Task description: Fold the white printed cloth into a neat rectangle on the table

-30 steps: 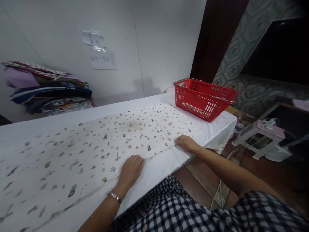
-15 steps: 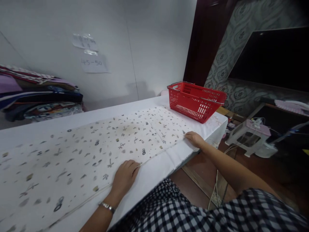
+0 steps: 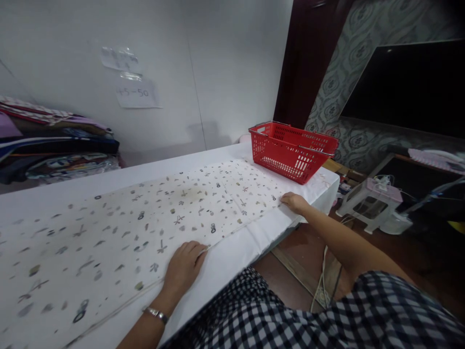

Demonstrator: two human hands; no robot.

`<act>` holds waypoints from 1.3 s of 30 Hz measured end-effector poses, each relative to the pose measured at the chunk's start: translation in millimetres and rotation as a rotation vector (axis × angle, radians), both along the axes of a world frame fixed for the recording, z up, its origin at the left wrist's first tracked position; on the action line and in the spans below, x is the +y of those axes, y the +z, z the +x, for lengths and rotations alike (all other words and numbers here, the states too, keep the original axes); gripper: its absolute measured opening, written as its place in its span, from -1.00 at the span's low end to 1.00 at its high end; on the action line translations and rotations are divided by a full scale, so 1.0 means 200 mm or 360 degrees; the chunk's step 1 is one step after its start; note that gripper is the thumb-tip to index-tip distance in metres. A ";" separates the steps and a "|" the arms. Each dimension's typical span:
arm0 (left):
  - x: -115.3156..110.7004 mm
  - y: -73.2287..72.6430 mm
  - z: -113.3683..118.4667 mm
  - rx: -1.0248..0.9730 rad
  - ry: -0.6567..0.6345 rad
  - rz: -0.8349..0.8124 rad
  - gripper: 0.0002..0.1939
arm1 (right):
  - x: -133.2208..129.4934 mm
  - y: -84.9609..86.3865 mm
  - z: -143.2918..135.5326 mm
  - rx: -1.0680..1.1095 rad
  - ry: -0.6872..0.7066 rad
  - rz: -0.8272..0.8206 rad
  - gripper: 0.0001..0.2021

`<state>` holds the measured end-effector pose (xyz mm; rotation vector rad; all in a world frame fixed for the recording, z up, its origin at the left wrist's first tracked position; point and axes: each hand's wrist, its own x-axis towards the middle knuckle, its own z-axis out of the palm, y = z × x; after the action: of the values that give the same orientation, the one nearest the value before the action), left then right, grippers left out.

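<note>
A long piece of printed fabric (image 3: 189, 203), off-white with small grey, olive and black motifs, lies spread over the table. Its near edge runs between my two hands. My left hand (image 3: 184, 267), with a silver bracelet at the wrist, pinches that edge between thumb and fingers around its middle. Farther right, my right hand (image 3: 295, 202) has its fingertips closed on the same edge towards the fabric's right end. A faint crease crosses the cloth left of the right hand.
A red plastic basket (image 3: 290, 157) stands at the table's far right. The white-covered table (image 3: 240, 247) has its front edge close to my body. Folded fabrics (image 3: 61, 145) are stacked at the left. A white stool (image 3: 374, 198) and cords are on the floor at right.
The view has shifted slightly. My right hand has slid a little to the right along the fabric's edge. My left hand stays at nearly the same spot on it.
</note>
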<state>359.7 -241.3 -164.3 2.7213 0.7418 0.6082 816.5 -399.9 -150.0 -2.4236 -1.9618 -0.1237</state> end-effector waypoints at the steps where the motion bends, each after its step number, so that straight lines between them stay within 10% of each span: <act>1: 0.00 0.00 0.00 0.0000 -0.0002 -0.0002 -0.71 | 0.00 0.00 0.00 0.0003 -0.0003 -0.0005 -0.74; 19: 0.00 -0.03 -0.01 -0.0009 -0.0040 0.0048 -0.76 | -0.04 -0.01 -0.02 0.0176 -0.0254 0.0085 -0.70; 35: -0.06 -0.03 0.00 0.0056 0.0005 0.0011 -0.82 | 0.10 -0.06 0.12 0.0210 -0.1060 0.0112 -0.73; 39: -0.07 -0.04 0.00 0.0031 -0.0005 0.0042 -0.83 | 0.16 -0.05 0.22 0.0207 -0.0880 0.0152 -0.72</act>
<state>359.6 -255.3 -172.3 2.7559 0.7392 0.5960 860.3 -367.9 -160.4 -2.7521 -1.1640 -0.0619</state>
